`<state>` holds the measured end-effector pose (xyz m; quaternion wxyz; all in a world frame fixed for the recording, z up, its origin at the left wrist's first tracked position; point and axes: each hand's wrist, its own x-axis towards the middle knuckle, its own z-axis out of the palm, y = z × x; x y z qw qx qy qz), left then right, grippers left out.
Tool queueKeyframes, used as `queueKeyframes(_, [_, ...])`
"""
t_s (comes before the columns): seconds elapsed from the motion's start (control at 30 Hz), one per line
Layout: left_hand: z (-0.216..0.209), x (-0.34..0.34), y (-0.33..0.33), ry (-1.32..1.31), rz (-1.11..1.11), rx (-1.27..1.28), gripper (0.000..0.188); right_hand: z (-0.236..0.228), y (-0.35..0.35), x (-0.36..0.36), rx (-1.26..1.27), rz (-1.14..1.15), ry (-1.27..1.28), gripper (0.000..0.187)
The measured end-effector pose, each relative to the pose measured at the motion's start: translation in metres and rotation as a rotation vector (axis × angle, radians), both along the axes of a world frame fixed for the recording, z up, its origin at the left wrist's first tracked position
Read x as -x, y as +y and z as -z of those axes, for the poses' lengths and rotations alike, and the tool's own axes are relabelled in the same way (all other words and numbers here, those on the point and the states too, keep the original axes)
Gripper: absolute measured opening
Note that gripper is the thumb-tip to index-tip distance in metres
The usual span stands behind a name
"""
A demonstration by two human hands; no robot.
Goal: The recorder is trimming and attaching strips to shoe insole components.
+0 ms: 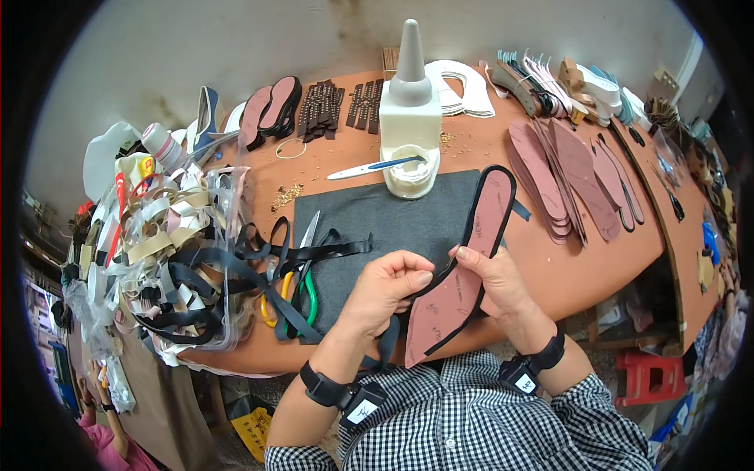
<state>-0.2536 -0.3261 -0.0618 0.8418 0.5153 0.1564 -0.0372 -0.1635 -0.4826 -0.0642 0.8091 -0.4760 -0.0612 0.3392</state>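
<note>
A pink shoe insole (495,208) with a black edge slants in front of my chest, between my two hands. My right hand (506,286) grips its right side, thumb on the pink face. At its left edge, my left hand (385,286) pinches a black binding strip (448,271) between thumb and fingers. A dark strip end (389,341) hangs below that hand. Under the insole lies a dark grey mat (338,216). Green-handled scissors (312,298) and yellow-handled scissors (269,312) lie at the mat's left edge, partly covered by black straps (334,250).
Behind the mat stands a white glue pot (410,188) with a brush (357,170) across it. A transparent bin (236,314) heaped with straps is at left. Pink insoles (538,180) are stacked at right. A red stool (648,377) stands lower right; another person (118,439) is lower left.
</note>
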Motion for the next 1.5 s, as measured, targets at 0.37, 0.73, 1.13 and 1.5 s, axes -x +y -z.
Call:
queueKeyframes(0.37, [-0.003, -0.007, 0.006, -0.031, -0.092, 0.285, 0.005, -0.001, -0.007, -0.011, 0.03, -0.031, -0.125, 0.019])
queueKeyframes(0.73, [0.0, -0.001, 0.003, -0.006, -0.015, 0.239, 0.005, -0.001, -0.005, -0.015, -0.025, 0.024, -0.125, 0.018])
queueKeyframes(1.13, [-0.009, 0.005, -0.006, 0.111, -0.085, 0.123, 0.01, 0.0, -0.007, -0.019, 0.025, 0.091, -0.14, 0.017])
queueKeyframes(1.5, [-0.002, 0.008, -0.014, 0.042, -0.16, -0.036, 0.014, -0.009, -0.005, -0.017, 0.027, 0.136, -0.15, 0.013])
